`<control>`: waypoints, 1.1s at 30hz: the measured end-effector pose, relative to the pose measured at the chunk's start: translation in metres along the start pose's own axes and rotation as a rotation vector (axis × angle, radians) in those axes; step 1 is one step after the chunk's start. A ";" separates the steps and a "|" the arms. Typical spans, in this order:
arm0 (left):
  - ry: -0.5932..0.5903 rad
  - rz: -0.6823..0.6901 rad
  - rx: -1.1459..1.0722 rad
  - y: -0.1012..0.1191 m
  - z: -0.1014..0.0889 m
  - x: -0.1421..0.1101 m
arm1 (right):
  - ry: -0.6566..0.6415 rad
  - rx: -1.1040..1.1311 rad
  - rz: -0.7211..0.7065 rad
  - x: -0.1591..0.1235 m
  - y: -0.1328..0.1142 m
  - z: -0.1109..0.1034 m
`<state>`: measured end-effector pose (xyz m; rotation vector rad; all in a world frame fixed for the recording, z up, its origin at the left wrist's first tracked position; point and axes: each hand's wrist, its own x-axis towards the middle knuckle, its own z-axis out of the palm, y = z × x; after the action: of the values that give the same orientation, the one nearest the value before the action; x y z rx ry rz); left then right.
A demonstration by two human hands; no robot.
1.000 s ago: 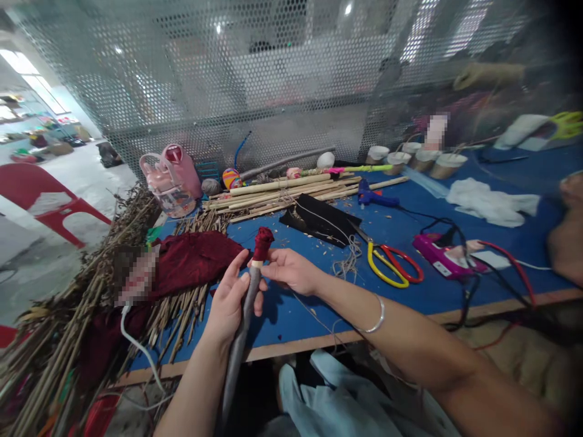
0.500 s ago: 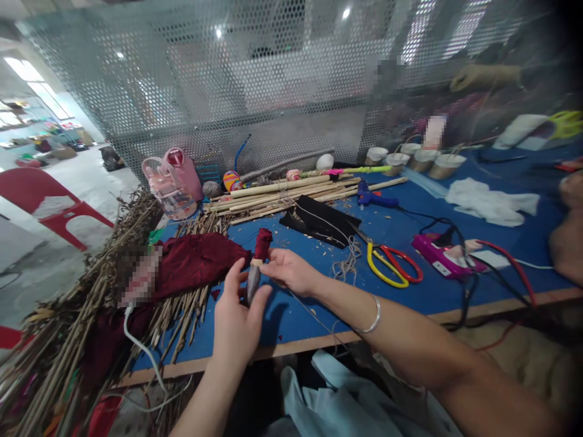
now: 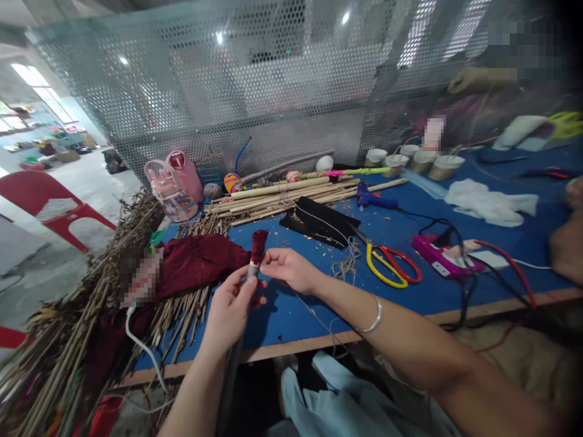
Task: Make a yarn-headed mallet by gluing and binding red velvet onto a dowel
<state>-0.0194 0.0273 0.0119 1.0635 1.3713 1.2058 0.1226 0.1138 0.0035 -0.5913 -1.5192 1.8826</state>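
Observation:
My left hand is closed around a grey stick near its upper end. The stick's lower part runs down past the table edge, blurred. Dark red cloth is wrapped over the stick's tip, with a pale band just below it. My right hand is pinched beside the base of this cloth, close to the left fingertips. From under the right hand a thin grey string trails across the blue table toward its front edge; the pinch point itself is partly hidden.
Yellow-and-red scissors, black cloth and a blue glue gun lie beyond my right hand. Dark red fabric covers dry stalks at left. A purple power strip and another person's hand are at right.
My left hand has gone from loosely spread to closed around the stick. The wrapped tip has shifted slightly left and stands more upright. My right hand stays beside it.

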 end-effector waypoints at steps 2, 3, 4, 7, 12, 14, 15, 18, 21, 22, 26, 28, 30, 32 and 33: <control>-0.052 -0.018 -0.006 0.002 0.000 0.000 | 0.016 -0.004 -0.001 0.001 0.001 0.000; -0.060 -0.013 -0.004 0.003 0.000 0.000 | 0.019 0.002 0.001 0.001 0.001 0.000; -0.062 -0.002 -0.005 0.003 0.000 -0.001 | 0.021 0.008 0.002 0.002 0.001 0.000; -0.078 0.016 -0.078 -0.001 0.000 0.000 | 0.020 0.000 0.019 0.003 0.000 0.000; -0.240 -0.163 -0.324 -0.007 -0.001 0.006 | -0.049 -0.011 -0.007 0.002 -0.001 -0.001; -0.216 -0.147 -0.279 -0.007 0.001 0.006 | -0.050 -0.010 -0.020 0.002 0.000 -0.001; -0.153 -0.100 -0.214 -0.007 0.003 0.005 | -0.046 -0.008 -0.020 0.002 0.001 -0.001; 0.118 0.117 0.109 -0.009 0.008 -0.001 | -0.045 0.024 -0.025 0.004 0.004 0.000; 0.242 0.284 0.361 -0.015 0.009 -0.004 | -0.065 0.029 -0.045 0.006 0.005 -0.001; 0.241 0.298 0.390 -0.017 0.008 -0.004 | -0.071 0.009 -0.043 0.006 0.005 -0.003; 0.216 0.294 0.404 -0.023 0.005 0.002 | -0.098 -0.076 0.062 0.010 0.006 -0.022; 0.221 0.305 0.409 -0.023 0.005 0.005 | -0.077 -0.065 0.107 0.013 0.005 -0.035; 0.230 0.312 0.413 -0.023 0.006 0.006 | -0.009 -0.099 0.118 0.016 0.005 -0.045; 0.253 0.325 0.427 -0.022 0.007 0.007 | 0.095 -0.230 0.089 0.021 0.006 -0.052; 0.272 0.332 0.445 -0.021 0.007 0.008 | 0.150 -0.302 0.062 0.023 0.007 -0.053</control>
<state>-0.0138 0.0330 -0.0101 1.5280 1.7772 1.3541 0.1420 0.1659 -0.0147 -0.9044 -1.7140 1.6224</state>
